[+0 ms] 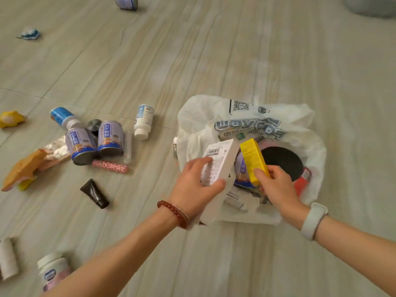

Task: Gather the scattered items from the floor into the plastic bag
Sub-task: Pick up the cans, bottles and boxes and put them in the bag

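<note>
A white plastic bag [199, 116] lies open on the floor at centre right, with a black round thing, a red item and a blue can inside. My left hand [196, 185] grips a white box [220, 155] over the bag's near rim. My right hand [276, 185] holds a yellow box [252, 157] upright above the bag's opening. To the left on the floor lie two blue cans [96, 142], two white bottles [143, 122], a pink tube [110, 166] and a black tube [94, 192].
An orange sponge and crumpled wrapper [27, 166] lie at far left, a yellow toy [10, 118] beyond them. A white jar [53, 271] and a paper roll [8, 258] sit at bottom left. Another can [126, 3] and a blue-white scrap [30, 33] are far back.
</note>
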